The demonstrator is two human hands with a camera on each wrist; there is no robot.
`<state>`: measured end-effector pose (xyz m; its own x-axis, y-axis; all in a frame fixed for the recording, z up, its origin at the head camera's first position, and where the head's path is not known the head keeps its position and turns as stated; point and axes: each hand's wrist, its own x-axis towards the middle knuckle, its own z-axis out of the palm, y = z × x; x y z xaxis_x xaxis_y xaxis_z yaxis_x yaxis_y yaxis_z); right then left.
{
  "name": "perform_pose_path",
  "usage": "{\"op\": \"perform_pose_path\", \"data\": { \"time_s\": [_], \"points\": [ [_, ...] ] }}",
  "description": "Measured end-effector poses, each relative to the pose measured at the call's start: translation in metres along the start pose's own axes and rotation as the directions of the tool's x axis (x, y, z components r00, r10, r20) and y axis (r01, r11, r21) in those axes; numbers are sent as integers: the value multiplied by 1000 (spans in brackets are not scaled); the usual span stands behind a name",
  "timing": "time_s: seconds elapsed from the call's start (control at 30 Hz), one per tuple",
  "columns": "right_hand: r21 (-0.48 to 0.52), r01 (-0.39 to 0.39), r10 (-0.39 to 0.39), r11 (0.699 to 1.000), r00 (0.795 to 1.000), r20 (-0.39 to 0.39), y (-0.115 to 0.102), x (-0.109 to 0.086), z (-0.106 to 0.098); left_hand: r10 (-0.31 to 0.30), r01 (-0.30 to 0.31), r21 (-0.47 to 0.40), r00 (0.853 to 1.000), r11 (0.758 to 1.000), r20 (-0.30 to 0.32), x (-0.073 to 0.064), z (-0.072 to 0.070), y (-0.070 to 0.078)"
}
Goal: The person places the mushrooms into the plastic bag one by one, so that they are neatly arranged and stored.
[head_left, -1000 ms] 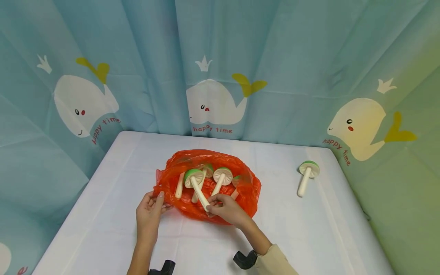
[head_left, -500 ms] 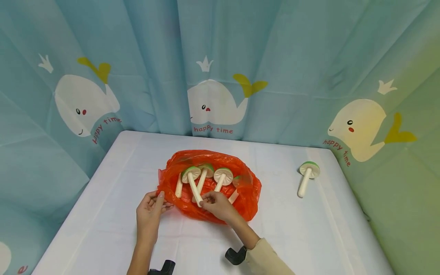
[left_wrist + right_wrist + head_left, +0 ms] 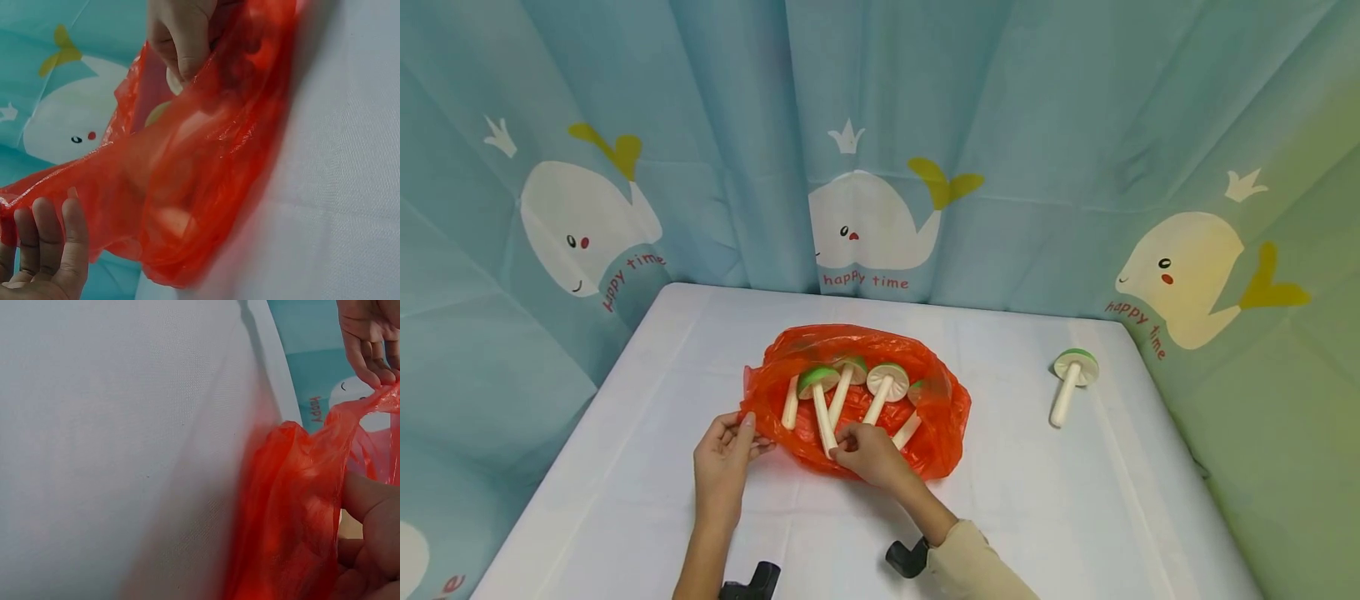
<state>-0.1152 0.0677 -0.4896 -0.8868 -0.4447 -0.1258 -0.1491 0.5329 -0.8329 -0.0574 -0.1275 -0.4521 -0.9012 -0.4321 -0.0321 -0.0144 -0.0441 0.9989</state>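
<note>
A red plastic bag (image 3: 949,425) lies open-mouthed on the table, with several green-capped toy mushrooms inside. At its left edge, my left hand (image 3: 721,471) pinches the plastic between thumb and fingertips. My right hand (image 3: 874,457) reaches over the bag's near rim and pinches the lower end of one toy mushroom's stem (image 3: 823,417). That mushroom's cap leans toward the far side, beside two others. In the left wrist view, translucent red plastic (image 3: 206,169) covers most of the contents. The right wrist view shows the right thumb (image 3: 365,497) inside the bag's rim.
Another toy mushroom (image 3: 1067,383) lies alone at the right of the white table (image 3: 1075,508). A blue curtain (image 3: 1037,167) printed with whales hangs behind and around the table. Black camera mounts (image 3: 907,558) sit at both wrists.
The right hand has moved left and slightly down with the mushroom, whose stem now stands steeper inside the bag. The left hand keeps nearly the same place on the bag's edge.
</note>
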Motion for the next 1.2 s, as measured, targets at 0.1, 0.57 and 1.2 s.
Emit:
{"op": "perform_pose_path", "data": {
  "time_s": [0.1,0.57,1.2],
  "points": [
    [-10,11,-11,1000,1000,-9,-1,0,2,-3,3,-1,1000,1000,-4,0,1,1],
    [-203,15,-39,979,993,-113,-1,-3,13,164,-155,-131,985,979,61,16,-10,-52],
    [-54,67,-75,996,983,-168,-3,-16,-2,106,-105,-57,994,993,6,34,-14,-100]
  ]
}}
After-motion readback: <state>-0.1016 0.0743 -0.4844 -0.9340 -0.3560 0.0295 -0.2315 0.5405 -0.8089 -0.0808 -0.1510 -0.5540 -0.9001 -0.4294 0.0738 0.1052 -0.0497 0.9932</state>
